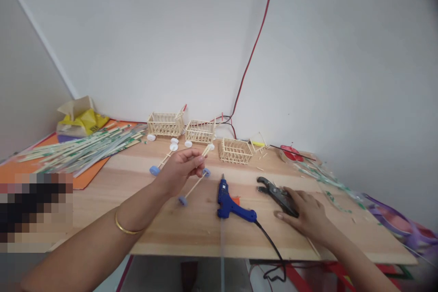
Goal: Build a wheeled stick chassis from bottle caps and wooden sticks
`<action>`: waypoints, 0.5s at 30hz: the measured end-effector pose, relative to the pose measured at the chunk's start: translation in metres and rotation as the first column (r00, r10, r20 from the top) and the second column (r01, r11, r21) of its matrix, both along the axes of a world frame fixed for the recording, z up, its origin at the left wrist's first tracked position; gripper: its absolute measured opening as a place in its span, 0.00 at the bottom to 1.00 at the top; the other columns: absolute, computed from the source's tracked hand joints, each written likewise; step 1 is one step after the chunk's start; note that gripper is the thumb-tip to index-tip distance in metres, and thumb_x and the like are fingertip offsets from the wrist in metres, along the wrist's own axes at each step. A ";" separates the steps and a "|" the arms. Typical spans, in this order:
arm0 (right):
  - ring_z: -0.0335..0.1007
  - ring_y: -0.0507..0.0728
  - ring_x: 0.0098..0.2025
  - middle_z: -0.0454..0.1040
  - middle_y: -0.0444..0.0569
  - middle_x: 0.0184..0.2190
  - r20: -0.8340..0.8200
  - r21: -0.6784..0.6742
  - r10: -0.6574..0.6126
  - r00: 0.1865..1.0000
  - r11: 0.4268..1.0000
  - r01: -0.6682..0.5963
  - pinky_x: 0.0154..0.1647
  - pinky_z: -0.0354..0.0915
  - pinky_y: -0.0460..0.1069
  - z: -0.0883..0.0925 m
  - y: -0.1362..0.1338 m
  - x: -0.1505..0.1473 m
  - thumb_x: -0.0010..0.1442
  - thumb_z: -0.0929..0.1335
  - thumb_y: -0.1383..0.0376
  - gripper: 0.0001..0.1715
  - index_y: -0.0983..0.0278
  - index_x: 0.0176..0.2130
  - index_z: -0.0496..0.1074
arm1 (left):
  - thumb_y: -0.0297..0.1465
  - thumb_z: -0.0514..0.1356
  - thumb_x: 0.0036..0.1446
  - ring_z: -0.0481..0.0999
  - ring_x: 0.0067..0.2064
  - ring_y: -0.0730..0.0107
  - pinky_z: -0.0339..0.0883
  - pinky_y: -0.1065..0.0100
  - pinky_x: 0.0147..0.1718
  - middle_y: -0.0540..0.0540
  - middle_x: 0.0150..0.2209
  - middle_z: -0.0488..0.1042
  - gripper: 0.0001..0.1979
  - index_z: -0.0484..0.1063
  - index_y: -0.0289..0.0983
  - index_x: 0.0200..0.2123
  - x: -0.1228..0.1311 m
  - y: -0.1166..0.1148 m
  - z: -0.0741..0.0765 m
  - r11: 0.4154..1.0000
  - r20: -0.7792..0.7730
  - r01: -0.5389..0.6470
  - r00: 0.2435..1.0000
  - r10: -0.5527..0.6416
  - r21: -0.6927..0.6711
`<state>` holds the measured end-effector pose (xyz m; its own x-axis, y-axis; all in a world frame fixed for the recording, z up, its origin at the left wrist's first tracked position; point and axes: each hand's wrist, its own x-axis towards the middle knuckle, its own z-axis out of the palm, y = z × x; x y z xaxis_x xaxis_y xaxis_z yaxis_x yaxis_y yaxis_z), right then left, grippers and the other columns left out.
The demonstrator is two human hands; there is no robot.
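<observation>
My left hand [181, 169] hovers over the wooden board [191, 228], its fingers pinched on a thin stick frame [195, 185] that carries small blue and white cap wheels. Lying flat on the right, my right hand [306, 214] rests on the handles of black pliers [273, 190], whose jaws point left. Between the hands lies a blue glue gun [229, 203] with its black cord running off the near edge.
Three small stick baskets [236, 150] stand along the wall with loose white caps [174, 147] nearby. A heap of sticks and wrappers [82, 148] lies at left on an orange sheet, beside a yellow packet [82, 118]. A red lid [290, 153] and scraps sit at right.
</observation>
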<state>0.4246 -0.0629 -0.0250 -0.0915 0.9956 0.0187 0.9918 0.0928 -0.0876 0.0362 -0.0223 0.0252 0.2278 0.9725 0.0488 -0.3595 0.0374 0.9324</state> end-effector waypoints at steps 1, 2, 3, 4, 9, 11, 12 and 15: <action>0.61 0.70 0.55 0.67 0.61 0.53 -0.004 0.008 0.026 1.000 1.000 -0.026 0.54 0.54 0.66 -0.003 0.002 0.002 0.51 0.65 0.42 0.44 0.63 0.58 0.61 | 0.34 0.65 0.49 0.67 0.23 0.81 0.63 0.75 0.26 0.53 0.22 0.69 0.10 0.70 0.33 0.30 0.001 0.000 0.000 1.000 -0.009 0.001 1.000 -0.001 0.004; 0.60 0.70 0.57 0.65 0.61 0.56 -0.012 0.021 0.048 0.999 0.999 -0.047 0.56 0.52 0.67 -0.004 0.003 0.002 0.50 0.65 0.42 0.44 0.63 0.58 0.60 | 0.34 0.65 0.49 0.67 0.23 0.81 0.63 0.75 0.26 0.53 0.22 0.69 0.10 0.69 0.33 0.29 0.001 -0.001 -0.001 1.000 -0.019 0.002 1.000 -0.002 0.007; 0.59 0.71 0.58 0.63 0.62 0.57 -0.028 0.047 0.060 0.998 0.997 -0.058 0.57 0.51 0.68 0.000 0.005 -0.002 0.50 0.66 0.43 0.44 0.64 0.58 0.60 | 0.34 0.65 0.50 0.67 0.24 0.80 0.64 0.75 0.27 0.53 0.23 0.69 0.10 0.69 0.33 0.29 0.002 -0.001 -0.002 1.000 -0.032 0.004 0.999 -0.003 0.011; 0.58 0.72 0.59 0.63 0.62 0.58 -0.053 0.090 0.054 0.997 0.995 -0.049 0.56 0.51 0.68 0.006 0.006 -0.009 0.50 0.66 0.44 0.43 0.64 0.57 0.61 | 0.34 0.64 0.50 0.67 0.24 0.80 0.64 0.75 0.27 0.53 0.23 0.69 0.10 0.69 0.34 0.29 0.003 -0.002 -0.003 1.000 -0.046 0.007 0.999 -0.006 0.018; 0.70 0.59 0.43 0.74 0.53 0.41 -0.425 0.207 0.207 0.881 0.970 -0.128 0.44 0.65 0.53 0.069 0.010 -0.088 0.62 0.60 0.52 0.20 0.62 0.42 0.70 | 0.34 0.62 0.53 0.66 0.25 0.79 0.62 0.74 0.28 0.52 0.24 0.69 0.09 0.69 0.34 0.29 0.007 -0.008 -0.007 0.994 -0.164 0.059 0.985 -0.044 0.087; 0.71 0.55 0.37 0.74 0.49 0.35 -0.578 0.130 0.298 0.760 0.953 -0.275 0.39 0.65 0.49 0.089 0.012 -0.127 0.63 0.60 0.54 0.17 0.62 0.40 0.70 | 0.34 0.62 0.53 0.65 0.25 0.79 0.60 0.74 0.28 0.53 0.23 0.68 0.09 0.69 0.33 0.28 0.009 -0.012 -0.005 0.987 -0.224 0.089 0.973 -0.059 0.131; 0.70 0.53 0.35 0.74 0.47 0.33 -0.644 0.112 0.329 0.690 0.933 -0.341 0.37 0.65 0.48 0.095 0.015 -0.145 0.63 0.61 0.54 0.16 0.62 0.40 0.70 | 0.34 0.61 0.54 0.65 0.25 0.79 0.60 0.74 0.28 0.53 0.23 0.68 0.09 0.69 0.33 0.27 0.010 -0.014 -0.004 0.983 -0.244 0.107 0.967 -0.068 0.151; 0.68 0.51 0.31 0.72 0.45 0.28 -0.694 0.091 0.395 0.602 0.878 -0.471 0.32 0.62 0.45 0.102 0.023 -0.180 0.64 0.60 0.55 0.16 0.64 0.38 0.69 | 0.35 0.61 0.54 0.65 0.25 0.79 0.59 0.73 0.29 0.53 0.22 0.67 0.09 0.70 0.34 0.28 0.010 -0.017 -0.001 0.972 -0.267 0.150 0.959 -0.098 0.183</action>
